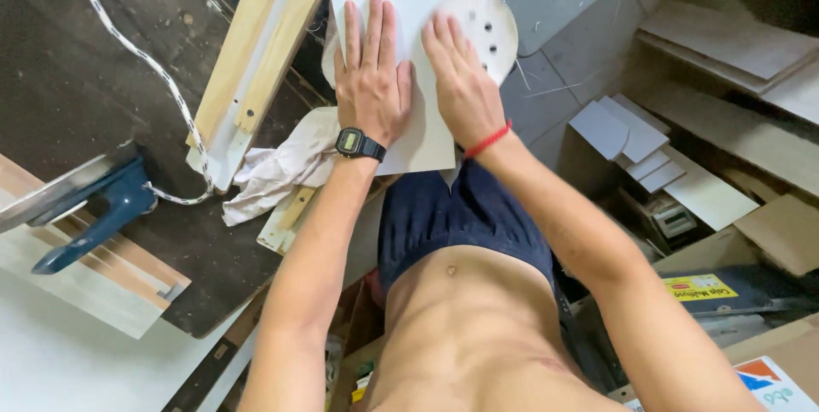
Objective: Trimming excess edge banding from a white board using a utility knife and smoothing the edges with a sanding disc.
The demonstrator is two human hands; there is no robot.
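A white rectangular panel (409,2) lies in front of me, resting over my lap and a pale cloth (286,165). My left hand (371,75), with a black digital watch on the wrist, presses flat on the panel with fingers spread. My right hand (461,79), with a red string on the wrist, lies flat beside it, fingers reaching toward a round white sanding disc (486,20) with small holes. The disc sits at the panel's right edge. Neither hand grips anything.
A long wooden rail (256,54) slants across a dark worktop (77,79) on the left, with a white cord (162,79) and a blue-handled tool (102,207). Small white offcuts (631,135), boards and cardboard (785,224) lie on the floor at right.
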